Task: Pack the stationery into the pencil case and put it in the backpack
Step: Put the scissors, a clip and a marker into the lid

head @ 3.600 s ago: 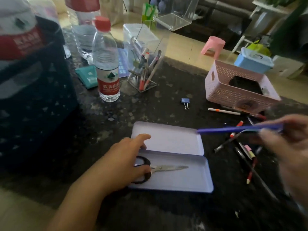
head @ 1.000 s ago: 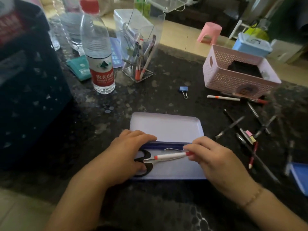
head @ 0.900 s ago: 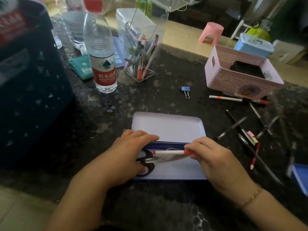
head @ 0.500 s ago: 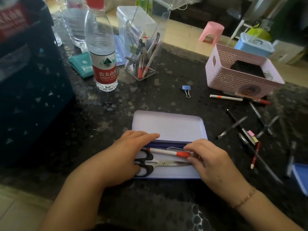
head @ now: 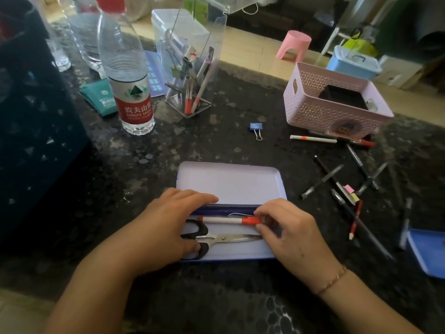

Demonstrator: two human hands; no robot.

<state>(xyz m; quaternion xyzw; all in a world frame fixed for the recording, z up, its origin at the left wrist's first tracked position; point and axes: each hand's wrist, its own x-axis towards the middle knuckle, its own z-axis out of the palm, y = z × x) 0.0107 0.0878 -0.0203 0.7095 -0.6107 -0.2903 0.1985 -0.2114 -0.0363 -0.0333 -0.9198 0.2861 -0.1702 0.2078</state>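
The lilac tin pencil case (head: 228, 182) lies open on the dark stone table, lid flat behind the tray. In the tray lie black-handled scissors (head: 226, 238), a white pen with a red cap (head: 228, 220) and a dark purple pen (head: 236, 208) along the hinge side. My left hand (head: 163, 230) spans the tray's left end and covers part of the scissor handles. My right hand (head: 286, 230) pinches the pen's red cap end at the tray's right end. The dark blue backpack (head: 36, 141) stands at the left.
Several loose pens and pencils (head: 349, 184) lie right of the case, a white pen (head: 313, 139) before the pink basket (head: 334, 102). A blue binder clip (head: 256, 127), a water bottle (head: 131, 92), a clear pen holder (head: 190, 75) and a blue object (head: 428, 251) at the right edge.
The purple pen I held in the air now lies in the tray. My right hand has lowered the red-capped pen flat into the tray, above the scissors. My left hand stayed put.
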